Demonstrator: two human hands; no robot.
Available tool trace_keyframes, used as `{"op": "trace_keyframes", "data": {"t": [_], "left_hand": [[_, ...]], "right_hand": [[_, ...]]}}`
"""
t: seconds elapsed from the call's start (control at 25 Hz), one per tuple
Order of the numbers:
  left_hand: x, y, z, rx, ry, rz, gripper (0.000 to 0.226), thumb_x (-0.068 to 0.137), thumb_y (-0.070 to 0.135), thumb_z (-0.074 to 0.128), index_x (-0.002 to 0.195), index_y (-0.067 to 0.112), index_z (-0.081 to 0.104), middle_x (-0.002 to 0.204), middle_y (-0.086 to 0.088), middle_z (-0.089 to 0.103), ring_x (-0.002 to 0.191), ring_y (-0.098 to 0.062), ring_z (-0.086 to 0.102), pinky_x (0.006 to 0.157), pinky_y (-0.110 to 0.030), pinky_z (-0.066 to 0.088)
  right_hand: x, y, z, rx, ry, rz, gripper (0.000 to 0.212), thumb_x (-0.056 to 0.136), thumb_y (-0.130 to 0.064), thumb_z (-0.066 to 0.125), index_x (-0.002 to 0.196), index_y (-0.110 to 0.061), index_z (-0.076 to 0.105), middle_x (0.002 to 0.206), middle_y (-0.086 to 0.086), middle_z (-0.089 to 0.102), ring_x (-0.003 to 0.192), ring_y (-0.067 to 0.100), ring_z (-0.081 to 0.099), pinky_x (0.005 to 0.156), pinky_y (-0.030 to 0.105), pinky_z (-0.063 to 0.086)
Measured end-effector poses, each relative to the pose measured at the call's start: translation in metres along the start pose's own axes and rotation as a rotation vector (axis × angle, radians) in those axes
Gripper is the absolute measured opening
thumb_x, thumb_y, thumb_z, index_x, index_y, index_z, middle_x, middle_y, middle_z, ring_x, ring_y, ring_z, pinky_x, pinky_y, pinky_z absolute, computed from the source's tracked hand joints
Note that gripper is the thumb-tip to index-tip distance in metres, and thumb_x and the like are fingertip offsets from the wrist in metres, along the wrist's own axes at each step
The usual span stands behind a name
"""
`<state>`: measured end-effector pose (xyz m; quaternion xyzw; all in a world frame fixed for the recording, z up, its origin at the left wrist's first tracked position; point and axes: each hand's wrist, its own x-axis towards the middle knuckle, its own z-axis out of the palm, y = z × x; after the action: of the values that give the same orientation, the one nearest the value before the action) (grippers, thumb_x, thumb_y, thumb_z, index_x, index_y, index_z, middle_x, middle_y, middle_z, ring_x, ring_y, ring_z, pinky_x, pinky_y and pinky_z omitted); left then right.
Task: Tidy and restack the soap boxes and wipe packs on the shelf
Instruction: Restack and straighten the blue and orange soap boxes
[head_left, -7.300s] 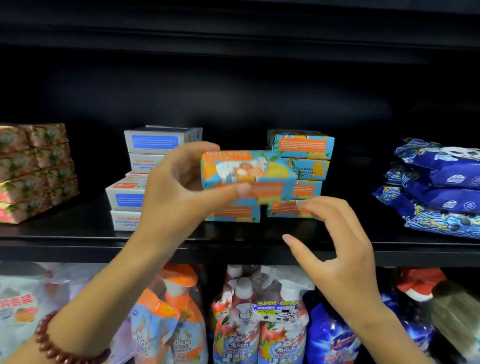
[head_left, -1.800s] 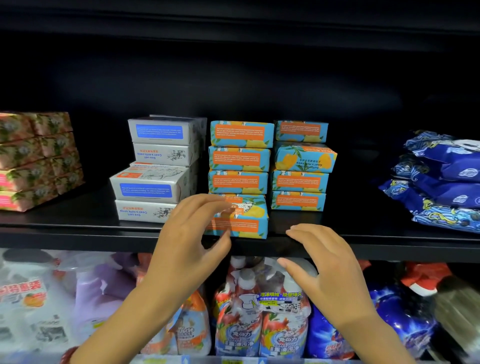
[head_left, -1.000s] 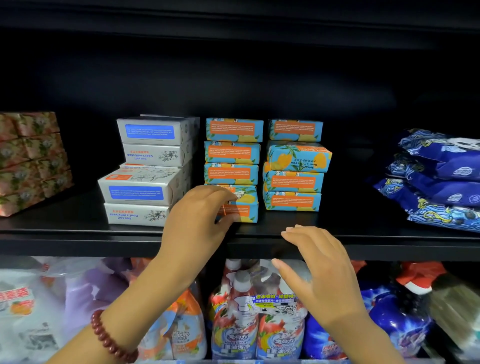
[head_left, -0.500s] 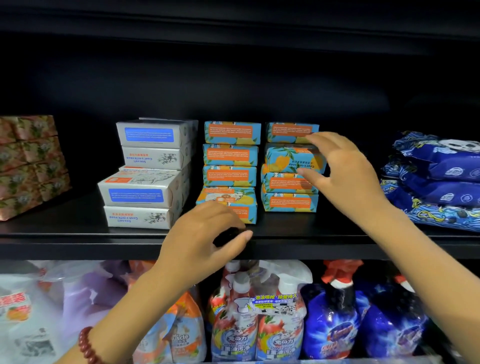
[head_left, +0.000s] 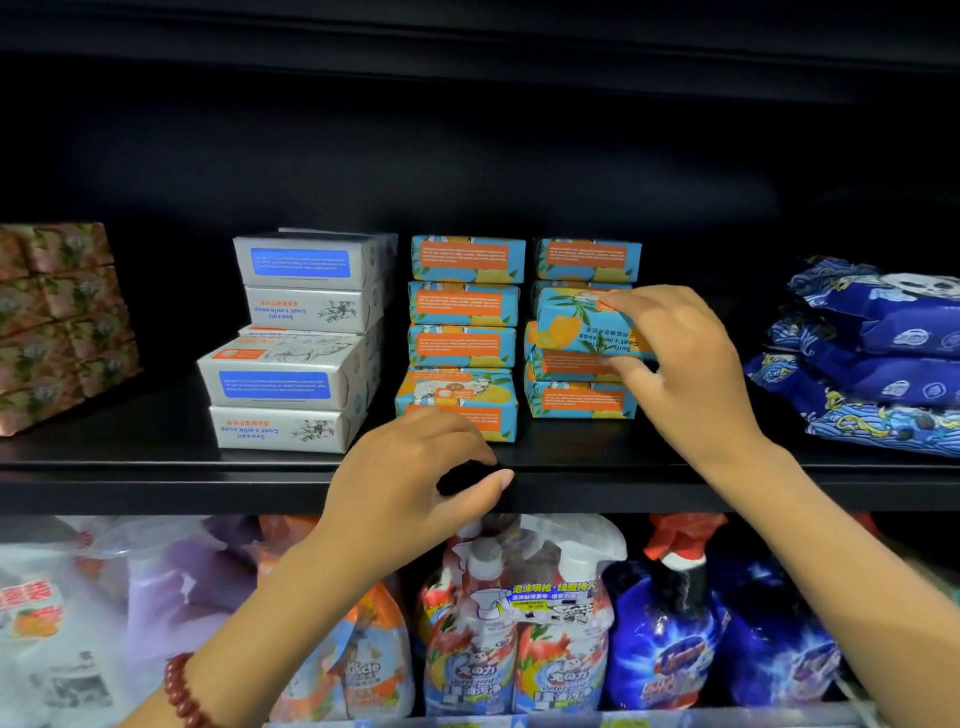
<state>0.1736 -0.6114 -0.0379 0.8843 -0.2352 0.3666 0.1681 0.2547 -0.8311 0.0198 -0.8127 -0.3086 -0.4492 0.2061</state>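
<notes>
Orange-and-blue soap boxes stand in two stacks at the middle of the shelf (head_left: 156, 480), and the step in hand looks like squaring up the right stack (head_left: 579, 400). The right hand (head_left: 685, 364) pinches the crooked box (head_left: 582, 325), second from the top, with fingers on its upper edge and thumb under its lower right corner. That box is tilted, its broad printed face turned forward and its near edge jutting out past the boxes below. The left hand (head_left: 415, 478) sits at the shelf's front lip, fingers loosely curled and holding nothing. The next move probably calls for turning the crooked box flat and sliding it back flush without nudging the box resting on top of it. In the left stack (head_left: 465, 304) the bottom box (head_left: 457, 402) juts forward and sits askew, so it likely wants pushing in too. The white soap boxes (head_left: 296, 338) beside it are unevenly piled. The wipe packs (head_left: 872, 358) lie heaped at the far right, well apart from both hands.
</notes>
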Motion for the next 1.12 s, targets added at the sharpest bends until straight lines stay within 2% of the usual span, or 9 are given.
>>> {"op": "trace_keyframes", "data": {"t": [0.08,0.16,0.28,0.44,0.6,0.72,0.88,1.0,1.12], "left_hand": [[-0.001,0.003,-0.001,-0.096,0.036,-0.086,0.032,0.079,0.049,0.057,0.08,0.022,0.073,0.082,0.013,0.07,0.081,-0.006,0.065,0.068,-0.032,0.054],[0.006,0.008,-0.007,-0.464,0.118,-0.306,0.029,0.072,0.052,0.06,0.078,0.028,0.074,0.079,0.013,0.073,0.079,-0.001,0.067,0.069,-0.022,0.053],[0.018,0.008,-0.019,-1.018,0.14,-0.577,0.035,0.067,0.054,0.062,0.073,0.023,0.077,0.069,-0.003,0.073,0.066,-0.01,0.068,0.054,-0.018,0.052],[0.018,0.016,-0.024,-1.108,0.042,-0.654,0.048,0.052,0.054,0.069,0.065,0.008,0.071,0.066,-0.013,0.061,0.06,-0.027,0.055,0.045,-0.024,0.048],[0.016,0.017,-0.021,-1.154,0.123,-0.637,0.032,0.056,0.033,0.079,0.072,0.007,0.074,0.078,-0.008,0.072,0.068,-0.022,0.067,0.056,-0.024,0.053],[0.015,0.019,-0.018,-1.121,0.204,-0.563,0.015,0.063,0.017,0.08,0.078,0.017,0.078,0.078,-0.002,0.075,0.071,-0.012,0.072,0.058,-0.018,0.053],[0.014,0.02,-0.015,-1.034,0.164,-0.436,0.023,0.068,0.019,0.075,0.091,0.019,0.076,0.095,0.001,0.075,0.091,-0.013,0.07,0.073,-0.021,0.055],[0.016,0.022,-0.014,-1.001,0.162,-0.337,0.041,0.067,0.012,0.075,0.106,0.019,0.068,0.106,0.002,0.072,0.102,-0.013,0.066,0.084,-0.022,0.052],[0.017,0.021,-0.013,-1.048,0.116,-0.367,0.065,0.06,0.023,0.081,0.12,0.024,0.058,0.112,0.001,0.069,0.104,-0.012,0.065,0.085,-0.023,0.051]], "right_hand": [[-0.01,-0.011,-0.009,0.086,0.123,-0.062,0.037,0.077,-0.005,0.068,0.114,-0.002,0.06,0.111,0.01,0.062,0.108,0.021,0.052,0.096,0.025,0.039],[-0.019,-0.023,-0.016,0.072,0.234,-0.183,0.034,0.079,-0.001,0.064,0.112,0.002,0.061,0.112,0.012,0.062,0.108,0.023,0.054,0.096,0.031,0.042],[-0.027,-0.04,-0.021,0.006,0.335,-0.423,0.021,0.087,-0.001,0.06,0.106,0.004,0.066,0.109,0.015,0.065,0.107,0.028,0.059,0.091,0.041,0.047],[-0.036,-0.056,-0.013,0.04,0.361,-0.557,0.015,0.087,-0.004,0.064,0.099,0.003,0.07,0.105,0.013,0.068,0.103,0.027,0.063,0.08,0.043,0.052],[-0.048,-0.051,-0.007,0.147,0.19,-0.416,0.023,0.085,-0.012,0.067,0.104,0.001,0.068,0.112,0.012,0.065,0.112,0.024,0.057,0.09,0.041,0.048],[-0.05,-0.048,-0.012,0.417,0.056,-0.096,0.048,0.079,-0.028,0.071,0.121,-0.008,0.058,0.126,0.001,0.056,0.121,0.013,0.05,0.1,0.026,0.041],[-0.042,-0.049,-0.02,0.921,-0.115,0.309,0.06,0.07,-0.027,0.077,0.124,-0.03,0.051,0.12,-0.021,0.059,0.112,-0.001,0.055,0.086,0.011,0.045],[-0.042,-0.048,-0.019,0.891,-0.155,0.322,0.054,0.066,-0.011,0.079,0.113,-0.029,0.058,0.109,-0.023,0.063,0.101,-0.003,0.061,0.077,0.009,0.048],[-0.049,-0.053,-0.017,0.663,-0.011,0.213,0.045,0.065,-0.006,0.082,0.102,-0.022,0.064,0.102,-0.016,0.066,0.1,0.001,0.061,0.081,0.012,0.047]]}}
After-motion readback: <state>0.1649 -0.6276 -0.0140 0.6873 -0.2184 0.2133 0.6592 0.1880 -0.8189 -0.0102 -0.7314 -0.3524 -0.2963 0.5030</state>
